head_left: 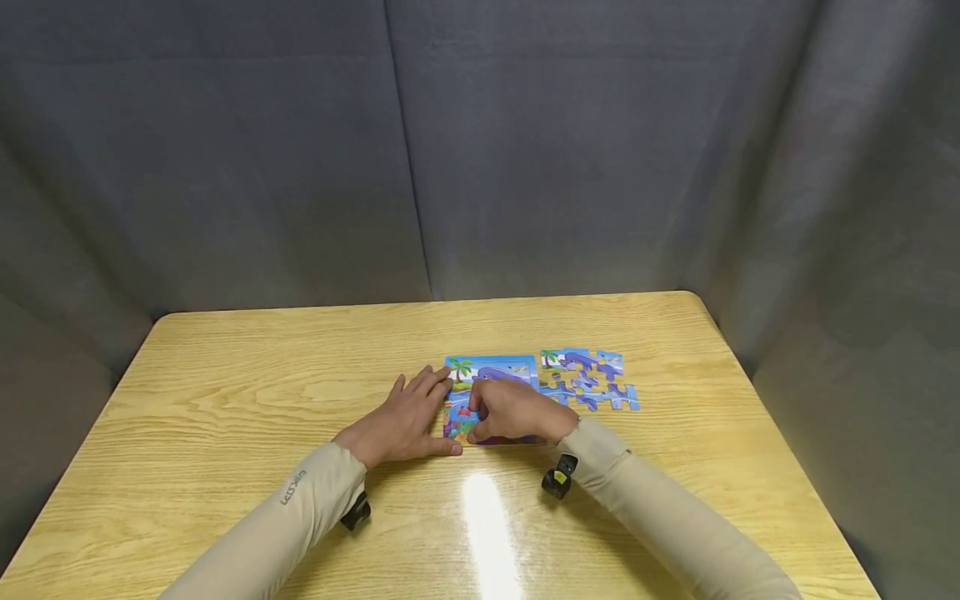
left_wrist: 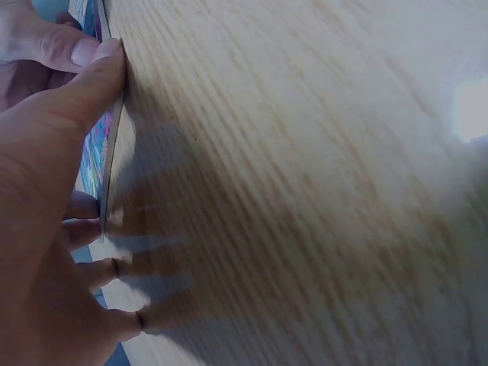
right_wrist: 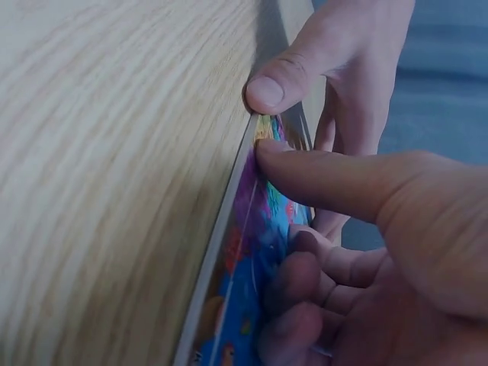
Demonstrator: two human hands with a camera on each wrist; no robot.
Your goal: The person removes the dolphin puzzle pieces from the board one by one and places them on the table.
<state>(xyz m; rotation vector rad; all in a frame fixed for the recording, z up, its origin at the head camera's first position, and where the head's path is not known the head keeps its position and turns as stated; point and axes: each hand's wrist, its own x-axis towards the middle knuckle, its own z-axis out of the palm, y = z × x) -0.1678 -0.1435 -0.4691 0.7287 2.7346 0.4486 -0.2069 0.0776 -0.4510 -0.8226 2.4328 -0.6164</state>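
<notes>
A thin puzzle board (head_left: 491, 362) printed with a palm tree, a dolphin and coral lies between my hands. My left hand (head_left: 401, 421) rests spread at its left side, fingertips along that edge, the thumb (left_wrist: 103, 61) at the near left corner. Over the board is my right hand (head_left: 513, 408), fingers curled and tips down on the picture. Its thumb (right_wrist: 305, 168) touches the coral part by the near edge, a little apart from the index finger. Whether a puzzle piece is between them I cannot tell. Much of the board's right part is hidden under this hand.
Just right of the board lie several loose jigsaw pieces (head_left: 588, 379), roughly grouped, with dolphin and sea parts. The wooden table (head_left: 262, 375) has a bright glare spot at the front. Grey curtains (head_left: 300, 167) stand behind it and at both sides.
</notes>
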